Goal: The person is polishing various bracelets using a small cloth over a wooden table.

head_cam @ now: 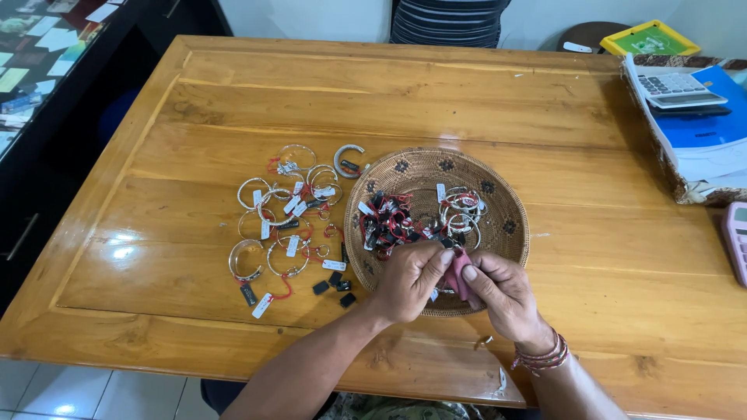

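- The left hand (411,278) and right hand (498,292), nearest the camera, meet over the near rim of the basket. Both are pinched shut on a small dark red cloth (459,274) and what looks like a silver bracelet inside it; the piece itself is mostly hidden. The fingertips press from both sides, which suits rubbing or wiping a small piece. Red bands circle the right wrist.
- The wooden counter (389,101) carries everything, with most of its far half bare.
- An open box (704,148) at the right edge holds a blue folder and a white calculator (675,87), set apart from the jewellery.
- The round woven basket (510,225) sits just in front of the hands and keeps a tangle of bracelets (461,210) with red strings and dark tags within easy reach.
- A loose group of silver bangles (284,214) with white tags lies spread flat on the counter to the left of the basket, each one apart enough to be seen singly.
- A few small black tags (334,284) lie near the basket's left rim.
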